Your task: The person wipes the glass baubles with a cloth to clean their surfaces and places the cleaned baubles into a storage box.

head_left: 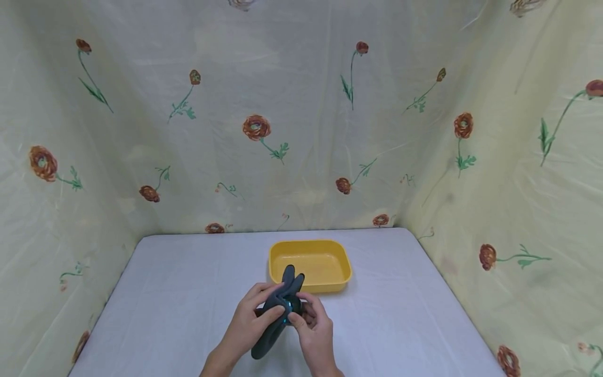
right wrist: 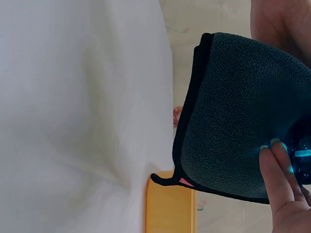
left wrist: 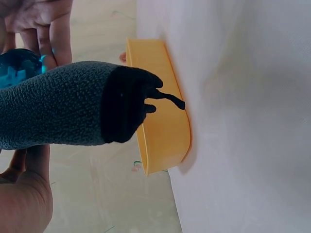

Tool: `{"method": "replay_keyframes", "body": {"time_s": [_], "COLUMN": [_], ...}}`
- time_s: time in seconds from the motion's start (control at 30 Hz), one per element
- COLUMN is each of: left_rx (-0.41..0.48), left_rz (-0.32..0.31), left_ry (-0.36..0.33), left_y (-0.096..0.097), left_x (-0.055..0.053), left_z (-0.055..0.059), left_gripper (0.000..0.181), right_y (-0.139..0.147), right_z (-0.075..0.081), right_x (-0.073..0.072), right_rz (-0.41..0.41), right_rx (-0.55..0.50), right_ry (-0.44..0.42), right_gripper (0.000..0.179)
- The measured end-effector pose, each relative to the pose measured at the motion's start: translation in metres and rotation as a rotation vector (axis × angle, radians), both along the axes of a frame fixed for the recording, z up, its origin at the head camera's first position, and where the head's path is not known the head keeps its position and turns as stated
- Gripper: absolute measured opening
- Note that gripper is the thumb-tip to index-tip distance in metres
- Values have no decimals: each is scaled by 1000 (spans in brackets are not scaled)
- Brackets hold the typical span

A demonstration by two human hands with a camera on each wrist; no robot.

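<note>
My left hand (head_left: 247,322) grips a folded dark grey towel (head_left: 267,337) with black edging, its thumb lying across the front. A glossy dark round object (head_left: 295,305) with bright blue-cyan patches rests against the cloth. My right hand (head_left: 316,331) holds this object between thumb and fingers, pressing it to the towel. In the right wrist view, two fingertips touch the towel (right wrist: 228,116) beside the round object (right wrist: 302,153). A thin hanging loop sticks out from one towel corner. The left wrist view shows the towel's folded end, hiding part of both hands.
A yellow rectangular tub (head_left: 311,287) stands just beyond the hands on the white-covered table (head_left: 198,283). Flower-patterned curtains (head_left: 301,173) surround the table at the back and on both sides.
</note>
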State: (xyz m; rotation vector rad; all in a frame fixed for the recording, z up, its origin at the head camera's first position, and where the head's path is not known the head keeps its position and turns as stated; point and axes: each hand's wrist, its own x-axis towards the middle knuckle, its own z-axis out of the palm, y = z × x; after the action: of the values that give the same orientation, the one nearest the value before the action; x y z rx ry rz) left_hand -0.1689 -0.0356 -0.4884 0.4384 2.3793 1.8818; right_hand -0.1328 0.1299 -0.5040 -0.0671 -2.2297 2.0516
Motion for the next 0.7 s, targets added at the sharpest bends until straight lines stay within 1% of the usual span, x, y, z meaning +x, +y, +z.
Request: {"method": "replay_keyframes", "body": {"time_s": [0.17, 0.4, 0.7], "left_rx": [3, -4, 4], "left_rz": [-2, -1, 4], "left_ry": [-15, 0, -14], "left_y": [-1, -1, 0], "left_x": [0, 1, 3], "left_z": [1, 1, 3], "left_gripper": [47, 45, 44], "right_y": [-1, -1, -2], "right_z": [2, 2, 4], "right_x": [0, 1, 2], "right_rz": [-5, -5, -6], "right_rx": [21, 26, 26], "right_ry": [8, 20, 29], "right_gripper": [52, 52, 54]}}
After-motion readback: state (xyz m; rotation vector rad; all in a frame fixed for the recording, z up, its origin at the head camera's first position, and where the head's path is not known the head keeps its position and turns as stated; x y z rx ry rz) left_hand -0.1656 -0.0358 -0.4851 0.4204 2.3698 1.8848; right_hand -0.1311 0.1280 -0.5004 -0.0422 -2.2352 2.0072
